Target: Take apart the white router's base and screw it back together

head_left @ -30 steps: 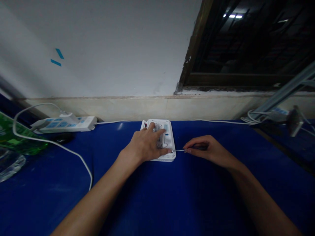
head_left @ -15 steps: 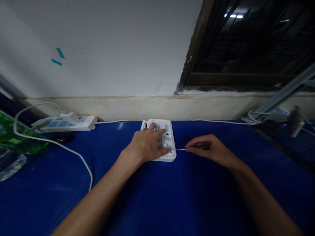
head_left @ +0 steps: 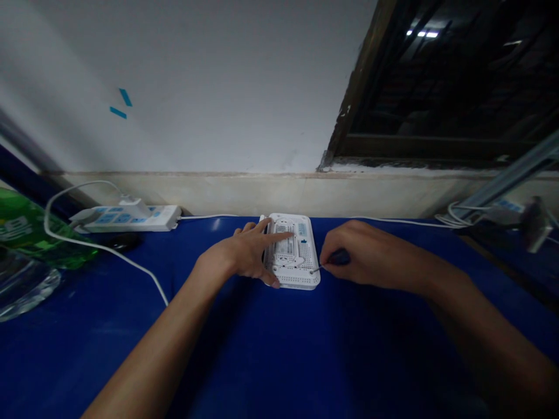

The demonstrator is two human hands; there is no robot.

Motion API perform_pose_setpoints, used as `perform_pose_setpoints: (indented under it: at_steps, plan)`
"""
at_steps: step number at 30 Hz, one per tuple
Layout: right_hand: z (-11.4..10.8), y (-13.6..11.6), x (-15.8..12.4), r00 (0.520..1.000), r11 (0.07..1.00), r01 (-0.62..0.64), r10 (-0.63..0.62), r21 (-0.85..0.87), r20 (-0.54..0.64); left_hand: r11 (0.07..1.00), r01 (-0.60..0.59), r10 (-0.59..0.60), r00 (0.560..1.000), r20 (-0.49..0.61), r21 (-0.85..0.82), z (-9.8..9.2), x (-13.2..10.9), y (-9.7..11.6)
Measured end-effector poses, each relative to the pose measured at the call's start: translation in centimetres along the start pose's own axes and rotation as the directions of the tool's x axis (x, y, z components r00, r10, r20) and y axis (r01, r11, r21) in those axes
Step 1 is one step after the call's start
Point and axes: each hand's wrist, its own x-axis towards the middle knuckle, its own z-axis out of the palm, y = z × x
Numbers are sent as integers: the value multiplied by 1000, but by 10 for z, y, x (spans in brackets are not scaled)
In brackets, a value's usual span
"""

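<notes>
A white router (head_left: pixel 312 256), its vented underside up with a pale label, lies on the blue tabletop. My left hand (head_left: pixel 244 253) rests along its left side with fingers spread, the index finger reaching across the top and the thumb at the near left corner. In my right hand (head_left: pixel 353 253) is a screwdriver (head_left: pixel 338 256) with a dark handle, gripped just right of the router. The thin metal shaft slants down to the router's near right corner, at a screw hole. Whether a screw sits there is too small to tell.
A white power strip (head_left: pixel 168 218) with a plug and cable (head_left: pixel 131 269) lies at the back left. Beside it are a green bottle (head_left: pixel 39 233) and a black object (head_left: pixel 124 241). At the right stands a metal post (head_left: pixel 502 177) with coiled cable (head_left: pixel 454 215). The wall (head_left: pixel 244 195) bounds the back.
My left hand has slid left, its thumb leaving the near right corner. My right hand has come closer and turned over the screwdriver, which now tilts more steeply. The view has shifted slightly.
</notes>
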Motion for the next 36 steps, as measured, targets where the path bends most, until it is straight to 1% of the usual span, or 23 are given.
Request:
perform_pose_setpoints:
  at_steps: [2, 4, 7, 9, 10, 12, 14, 15, 16, 17, 18, 19, 20, 21, 22, 23, 26, 29, 33, 35, 36]
  plan:
    - [-3, -13, 8, 999, 991, 38, -34, -130, 27, 999, 7, -5, 999, 35, -49, -1, 1, -1]
    - [-5, -24, 12, 995, 978, 100, -94, -185, 45, 996, 23, -15, 996, 88, -82, -2, 1, -1]
    - [-7, -32, 9, 983, 973, 185, -183, -136, 21, 993, 32, -16, 991, 136, -116, -6, 0, 0]
    - [-7, -30, 3, 979, 976, 201, -203, -88, -20, 991, 31, -13, 991, 135, -128, -8, 0, 0]
    - [-5, -27, 0, 979, 979, 194, -198, -69, -54, 991, 31, -13, 991, 133, -132, -8, 0, 1]
    - [3, -20, -5, 975, 988, 153, -155, -28, -160, 990, 34, -16, 991, 135, -137, -8, 0, 1]
    - [16, -12, -8, 964, 994, 84, -65, 63, -259, 990, 37, -19, 991, 134, -136, -7, 1, 0]
    - [24, -8, -9, 948, 992, 56, -17, 112, -316, 990, 36, -18, 991, 133, -134, -6, 1, 0]
    - [34, -5, -9, 914, 988, 51, 13, 147, -406, 991, 34, -17, 991, 131, -132, -5, 2, -1]
    - [43, -2, -9, 866, 987, 52, 31, 151, -498, 991, 32, -15, 992, 127, -129, -5, 2, -2]
    - [53, -1, -9, 803, 990, 56, 32, 130, -596, 991, 28, -12, 992, 124, -128, -4, 2, -2]
    - [62, 0, -9, 726, 995, 52, 24, 90, -688, 992, 22, -6, 993, 121, -127, -3, 3, -3]
    - [69, 0, -8, 666, 998, 48, 0, 43, -746, 992, 16, -1, 993, 119, -127, -2, 3, -4]
    - [76, -1, -8, 631, 999, 53, -23, 13, -776, 992, 14, 0, 993, 118, -126, -2, 3, -4]
    - [81, -2, -9, 618, 998, 60, -32, 6, -785, 992, 11, 3, 993, 114, -125, -2, 3, -4]
    - [84, -4, -9, 623, 997, 72, -28, 22, -782, 992, 9, 5, 994, 111, -124, -2, 3, -3]
    - [89, -7, -11, 661, 982, 122, 30, 146, -750, 994, 10, 1, 994, 107, -109, -2, 2, 0]
    - [88, -7, -11, 642, 962, 174, 51, 210, -765, 996, 26, -17, 993, 114, -82, -3, 1, 5]
    - [87, -8, -10, 613, 958, 204, 37, 203, -789, 997, 55, -48, 992, 120, -57, -3, 1, 8]
    - [86, -10, -11, 623, 961, 204, 22, 189, -782, 998, 55, -50, 993, 110, -39, -3, 0, 9]
    - [86, -10, -11, 638, 959, 210, 12, 189, -770, 998, 53, -50, 993, 105, -31, -3, 0, 10]
